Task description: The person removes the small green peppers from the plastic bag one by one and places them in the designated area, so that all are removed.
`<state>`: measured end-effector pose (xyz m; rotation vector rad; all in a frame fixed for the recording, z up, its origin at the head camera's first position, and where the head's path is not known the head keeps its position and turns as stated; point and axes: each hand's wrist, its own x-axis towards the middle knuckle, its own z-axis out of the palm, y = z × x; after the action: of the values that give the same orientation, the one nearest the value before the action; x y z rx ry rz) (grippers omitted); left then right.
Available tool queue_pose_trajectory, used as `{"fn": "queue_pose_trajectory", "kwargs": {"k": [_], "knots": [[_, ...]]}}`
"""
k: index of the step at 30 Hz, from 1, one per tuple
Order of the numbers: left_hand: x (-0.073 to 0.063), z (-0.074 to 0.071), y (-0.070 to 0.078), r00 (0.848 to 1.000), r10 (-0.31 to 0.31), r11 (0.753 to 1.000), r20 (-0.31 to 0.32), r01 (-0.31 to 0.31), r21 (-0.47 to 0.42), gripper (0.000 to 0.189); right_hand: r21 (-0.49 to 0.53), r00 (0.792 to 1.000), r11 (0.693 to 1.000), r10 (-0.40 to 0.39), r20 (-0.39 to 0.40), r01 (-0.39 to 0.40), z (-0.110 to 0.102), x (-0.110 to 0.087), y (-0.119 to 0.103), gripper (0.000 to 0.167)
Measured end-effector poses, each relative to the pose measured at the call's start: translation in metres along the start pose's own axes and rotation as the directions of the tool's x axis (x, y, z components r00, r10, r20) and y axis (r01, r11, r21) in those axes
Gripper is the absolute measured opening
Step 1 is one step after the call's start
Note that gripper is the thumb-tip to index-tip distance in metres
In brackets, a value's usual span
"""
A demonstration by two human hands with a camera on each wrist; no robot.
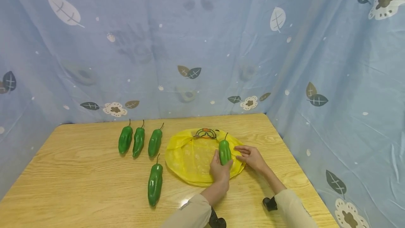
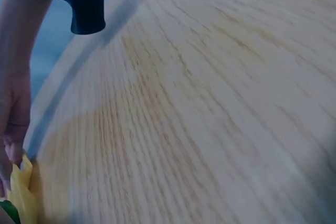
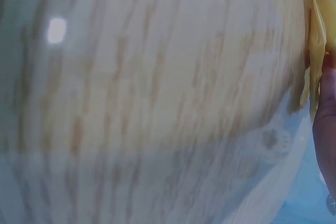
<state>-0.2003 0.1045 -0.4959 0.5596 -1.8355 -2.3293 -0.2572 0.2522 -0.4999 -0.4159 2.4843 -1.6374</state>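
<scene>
My left hand (image 1: 220, 172) grips a long green pepper (image 1: 224, 150), stem pointing away, over the right part of a yellow plastic bag (image 1: 177, 161). The bag lies spread on the table, with a dark goggle-like print (image 1: 205, 133) at its far side. At the bag's right edge, the fingers of my right hand (image 1: 252, 158) pinch the thin film. From the left wrist, that yellow film (image 2: 22, 192) shows below the right hand's fingertips, with a bit of green pepper (image 2: 9, 211) beside it. In the right wrist view, a finger (image 3: 326, 114) is against the folded yellow edge (image 3: 316, 40).
Left of the bag, three green peppers stand in a row: one left (image 1: 125, 140), one middle (image 1: 138, 142), one right (image 1: 155, 143). Another green pepper (image 1: 155, 185) lies nearer. The wooden table (image 1: 79, 171) is bordered by patterned blue cloth (image 1: 142, 52) behind and at both sides.
</scene>
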Motion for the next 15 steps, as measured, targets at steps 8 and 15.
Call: {"fn": "queue_pose_trajectory", "kwargs": {"k": [8, 15], "knots": [[-0.0026, 0.0011, -0.0030, 0.998, 0.037, 0.997, -0.052, -0.033, 0.063, 0.062, -0.035, 1.000, 0.999, -0.026, 0.012, 0.027, 0.0016, -0.0023, -0.0065, 0.039], [-0.0015, -0.0011, -0.0042, 0.996, 0.073, 0.986, -0.041, -0.066, 0.151, 0.059, -0.039, 1.000, 0.999, -0.003, 0.004, 0.003, 0.0004, -0.0063, -0.0087, 0.039]]}}
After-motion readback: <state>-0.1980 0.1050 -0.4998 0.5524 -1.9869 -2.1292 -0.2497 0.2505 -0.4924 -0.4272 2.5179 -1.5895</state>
